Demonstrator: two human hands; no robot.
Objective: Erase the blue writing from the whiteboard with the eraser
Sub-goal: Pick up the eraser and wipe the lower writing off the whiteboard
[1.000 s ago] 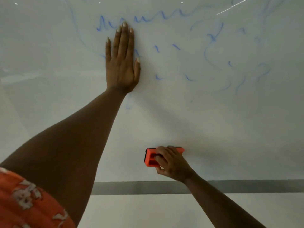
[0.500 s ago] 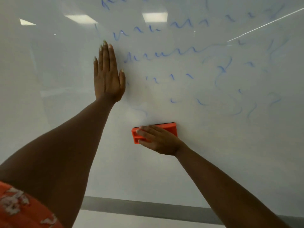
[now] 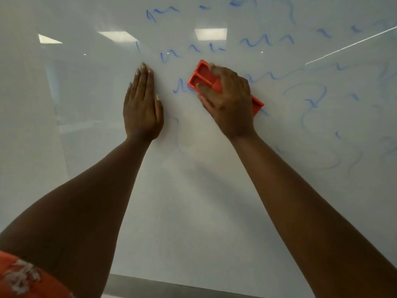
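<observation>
A white whiteboard [image 3: 193, 211] fills the view. Blue writing [image 3: 255, 43] runs in squiggly rows across its upper half, with fainter smeared strokes at the right. My right hand [image 3: 229, 102] grips an orange eraser [image 3: 200, 76] and presses it flat on the board, tilted, over a row of blue writing whose left end shows at the eraser's lower left. My left hand [image 3: 142, 104] lies flat on the board to the left of the eraser, fingers together, holding nothing.
A grey frame strip [image 3: 171, 287] runs along the board's bottom edge. Ceiling lights [image 3: 210, 33] reflect in the glossy surface near the top. An orange patterned sleeve [image 3: 25, 276] shows at the bottom left corner.
My right hand has carried the eraser up from near the bottom edge onto the rows of writing. The view has tilted upward, and my left hand sits further left on the board.
</observation>
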